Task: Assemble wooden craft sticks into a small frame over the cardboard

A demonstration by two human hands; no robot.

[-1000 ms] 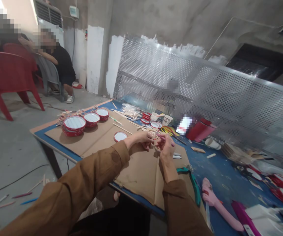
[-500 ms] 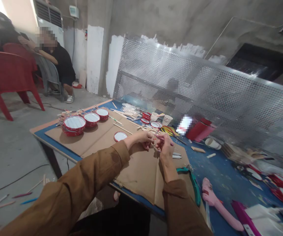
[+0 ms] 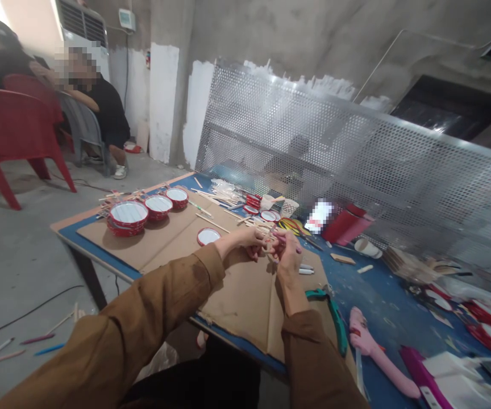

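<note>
My left hand (image 3: 250, 241) is closed in a pinch over the cardboard sheet (image 3: 237, 289). It grips a small pale piece too unclear to name. My right hand (image 3: 288, 255) is closed around a slim pinkish-purple pen (image 3: 298, 249), its tip end close to the left fingers. Just left of my left hand lies a round white disc with a red rim (image 3: 208, 236). Grey-white markers (image 3: 306, 271) rest beside my right wrist, and green-handled pliers (image 3: 336, 318) lie by the right sleeve.
Red-rimmed round stacks (image 3: 128, 216) stand at the table's left. Thin wooden sticks (image 3: 215, 196), yellow-handled scissors (image 3: 293, 228) and a lit phone (image 3: 319, 216) lie at the back. A pink glue gun (image 3: 373, 352) is at right. A perforated metal panel (image 3: 335, 136) borders the table; people sit far left.
Both hands stay at nearly the same spot, the pen still held close to the left fingers. The view has shifted very slightly.
</note>
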